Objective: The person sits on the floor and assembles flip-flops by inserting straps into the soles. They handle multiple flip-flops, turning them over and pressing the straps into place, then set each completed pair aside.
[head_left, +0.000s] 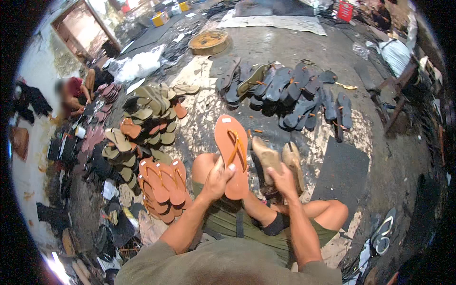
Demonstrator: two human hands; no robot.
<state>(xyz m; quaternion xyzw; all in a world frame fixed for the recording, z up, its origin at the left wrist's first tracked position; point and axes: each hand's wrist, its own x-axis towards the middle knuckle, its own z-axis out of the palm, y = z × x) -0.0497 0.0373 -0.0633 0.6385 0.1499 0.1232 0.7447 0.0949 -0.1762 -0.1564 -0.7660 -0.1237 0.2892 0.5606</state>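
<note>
My left hand (218,180) grips the heel end of a salmon-orange flip-flop (226,135), its thumb across the footbed. The sandal's toe points away from me, and a thin brown-orange strap crosses it. My right hand (282,179) is closed around a worn wooden shoe last (266,155), to the right of the flip-flop. Beside that one stands a second wooden last (293,164), its lower end partly covered by my hand and arm. Left of my knee lies a stack of orange flip-flops (159,176) with similar straps.
Olive and tan sandals (147,102) are heaped at left, dark sandals (292,88) ahead. A black mat (341,166) lies at right. Farther off is a round wooden block (209,42). Another person (77,97) sits by the left wall. A wooden frame (396,104) stands far right.
</note>
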